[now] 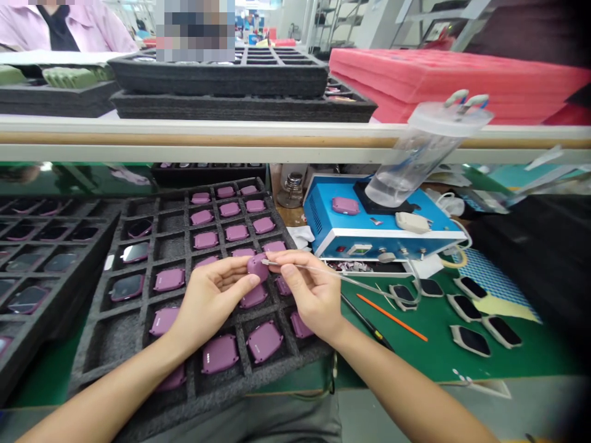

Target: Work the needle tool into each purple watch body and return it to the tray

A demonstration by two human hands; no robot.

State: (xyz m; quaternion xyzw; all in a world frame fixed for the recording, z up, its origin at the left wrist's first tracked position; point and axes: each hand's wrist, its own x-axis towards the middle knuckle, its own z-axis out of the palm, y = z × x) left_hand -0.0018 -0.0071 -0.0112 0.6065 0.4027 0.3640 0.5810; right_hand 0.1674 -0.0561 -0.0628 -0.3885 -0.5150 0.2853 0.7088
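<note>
My left hand pinches a purple watch case between thumb and fingers, above a dark foam tray with square compartments. Closed around a thin nozzle with a clear tube, my right hand brings its tip against or very near the case. Below and around both hands, purple cases lie in the tray, and some compartments on its left side hold dark-screened pieces.
A blue machine carries a tilted clear cylinder. Right of the tray lie an orange stick, a black pen-like tool and several pale-framed watches. A shelf edge crosses behind; a person is beyond it.
</note>
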